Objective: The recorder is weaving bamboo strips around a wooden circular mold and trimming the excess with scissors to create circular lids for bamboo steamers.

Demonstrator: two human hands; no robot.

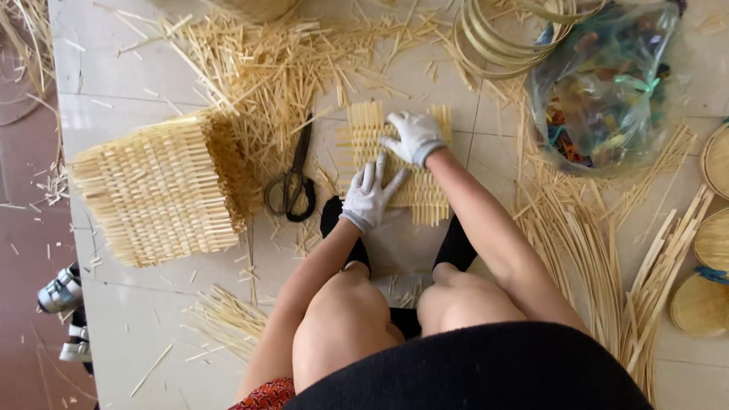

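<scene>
Down on the tiled floor [137, 319], both white-gloved hands are pressing flat on a small woven bamboo mat [425, 193] lying between the person's feet. The left hand [370, 193] is spreading its fingers open; the right hand [414, 137] is resting loosely curled. Black scissors [292, 186] are lying just beside, near a woven basket [159, 190].

1. Pale tiled floor [137, 319] carries everything – loose bamboo slivers [266, 68] are scattered across the top.
2. Small woven mat [402, 163] flat in the middle, black scissors [292, 186] just to its left.
3. Stack of woven panels [156, 190] further left.
4. Bamboo hoops [493, 42] and a clear plastic bag [604, 83] up top right – long strips [592, 258] and round woven lids [702, 304] on the right.
</scene>
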